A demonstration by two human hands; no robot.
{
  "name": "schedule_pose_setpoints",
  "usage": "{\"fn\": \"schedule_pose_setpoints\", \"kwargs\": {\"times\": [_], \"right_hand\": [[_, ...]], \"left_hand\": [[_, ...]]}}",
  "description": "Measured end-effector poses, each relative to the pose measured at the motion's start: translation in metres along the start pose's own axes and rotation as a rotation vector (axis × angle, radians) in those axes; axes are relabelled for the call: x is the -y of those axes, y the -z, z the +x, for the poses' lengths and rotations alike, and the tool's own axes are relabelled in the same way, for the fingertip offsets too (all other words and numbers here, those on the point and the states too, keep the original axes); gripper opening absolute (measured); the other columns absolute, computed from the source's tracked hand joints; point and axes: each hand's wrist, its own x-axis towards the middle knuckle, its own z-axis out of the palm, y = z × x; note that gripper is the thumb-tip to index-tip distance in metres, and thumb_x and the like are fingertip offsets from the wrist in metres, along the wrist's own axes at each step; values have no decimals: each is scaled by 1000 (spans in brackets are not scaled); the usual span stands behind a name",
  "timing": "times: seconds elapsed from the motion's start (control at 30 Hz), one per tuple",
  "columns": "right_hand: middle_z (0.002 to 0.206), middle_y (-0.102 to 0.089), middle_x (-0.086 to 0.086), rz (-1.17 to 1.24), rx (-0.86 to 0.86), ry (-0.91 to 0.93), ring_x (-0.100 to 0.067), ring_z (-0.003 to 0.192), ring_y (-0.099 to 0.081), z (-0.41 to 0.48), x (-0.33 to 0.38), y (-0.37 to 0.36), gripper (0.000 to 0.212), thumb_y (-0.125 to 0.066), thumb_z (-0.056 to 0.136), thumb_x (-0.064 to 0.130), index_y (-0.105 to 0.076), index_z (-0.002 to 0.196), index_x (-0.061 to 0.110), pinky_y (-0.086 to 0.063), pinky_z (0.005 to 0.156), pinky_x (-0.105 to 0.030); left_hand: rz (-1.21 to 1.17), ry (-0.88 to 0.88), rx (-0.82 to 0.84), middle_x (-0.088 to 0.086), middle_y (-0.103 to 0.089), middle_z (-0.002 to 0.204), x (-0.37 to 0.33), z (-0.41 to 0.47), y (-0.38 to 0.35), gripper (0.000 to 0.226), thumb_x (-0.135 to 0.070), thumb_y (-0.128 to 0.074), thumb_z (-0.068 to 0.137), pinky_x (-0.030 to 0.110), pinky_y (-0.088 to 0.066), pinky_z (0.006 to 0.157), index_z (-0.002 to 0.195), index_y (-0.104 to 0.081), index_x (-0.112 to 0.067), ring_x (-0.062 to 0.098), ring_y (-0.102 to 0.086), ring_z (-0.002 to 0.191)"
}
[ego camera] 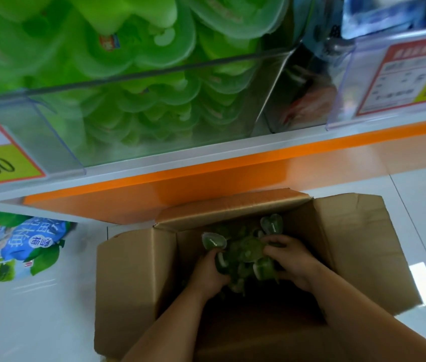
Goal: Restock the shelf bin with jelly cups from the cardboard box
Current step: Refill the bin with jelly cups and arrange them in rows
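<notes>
Down inside cardboard box (133,270), jelly cups (243,250) between curled fingers (274,241)

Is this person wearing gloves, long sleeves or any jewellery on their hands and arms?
No gloves: the left hand and right hand are bare. The left forearm and right forearm are bare too, no sleeve in view up to the frame's edge. No watch, bracelet or ring shows.

My cardboard box (133,270) is matt brown card, dull on every flap. The jelly cups (214,242) gripped by my left hand (208,273) and right hand (291,259) are glossy green plastic. At twelve o'clock the shelf bin (138,74) is clear shiny plastic; at nine, a snack bag (21,246) of glossy film.
</notes>
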Motion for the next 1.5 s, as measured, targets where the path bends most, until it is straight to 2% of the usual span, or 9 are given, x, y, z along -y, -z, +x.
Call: {"fn": "schedule_pose_setpoints", "kwargs": {"times": [0.23,0.4,0.53,0.77,0.9,1.03,1.13,1.3,1.5], "right_hand": [[107,-64,-11,79,4,70,-26,96,-64,-23,8,7,21,-56,92,9,-60,110,19,-56,80,-46],[104,-68,-14,61,-20,144,-31,94,-67,-46,7,7,21,-62,87,7,-65,106,16,-53,84,-55],[99,-69,-18,31,-77,247,-34,90,-69,-69,9,3,18,-63,86,2,-66,101,11,-53,81,-57],[95,-70,-13,12,-158,451,-28,88,-67,-120,15,0,19,-63,85,-1,-66,89,18,-55,83,-45],[94,-71,-12,13,-208,620,-29,89,-67,-155,30,-10,22,-66,81,-5,-68,84,17,-54,85,-45],[97,-70,-16,149,-148,660,-32,88,-67,-192,43,-13,18,-62,84,-4,-68,91,12,-56,79,-44],[91,-70,-17,270,13,649,-29,75,-67,-229,66,-19,18,-57,87,-4,-66,98,8,-56,57,-34],[88,-69,-14,273,133,811,-24,75,-67,-297,125,-26,16,-57,88,0,-65,100,8,-57,59,-35],[74,-64,-8,228,-24,1089,-19,56,-60,-336,202,-47,18,-61,86,-1,-66,86,16,-52,56,-36]], "left_hand": [[-24,13,-96,3,-59,125,-6,-12,8,45,-17,-70,84,35,-46,99,126,-53,-22,20,-54,117],[62,-36,-44,-2,-59,121,-33,-36,28,39,-12,-65,86,27,-48,86,119,-54,-29,16,-55,110],[203,-97,-49,-4,-56,106,-58,-69,54,33,-10,-58,89,21,-42,57,104,-51,-39,13,-57,88],[411,-359,-263,-11,-55,102,-98,-161,90,37,-12,-59,88,13,-36,58,112,-50,-38,3,-52,80],[357,-480,-335,-12,-56,110,-122,-203,105,46,-7,-63,82,28,-46,86,97,-48,-48,10,-54,103],[297,-597,-358,-15,-57,102,-147,-250,116,42,-6,-64,83,16,-43,73,97,-49,-43,7,-55,96],[207,-684,-393,-14,-60,92,-162,-284,130,41,-5,-65,83,19,-47,71,94,-51,-42,10,-59,88],[97,-774,-518,-12,-61,97,-180,-318,159,42,-2,-67,81,29,-53,69,100,-57,-39,14,-61,79],[-154,-805,-713,1,-62,90,-209,-318,188,48,3,-63,80,29,-52,55,95,-55,-42,10,-60,54]]}}
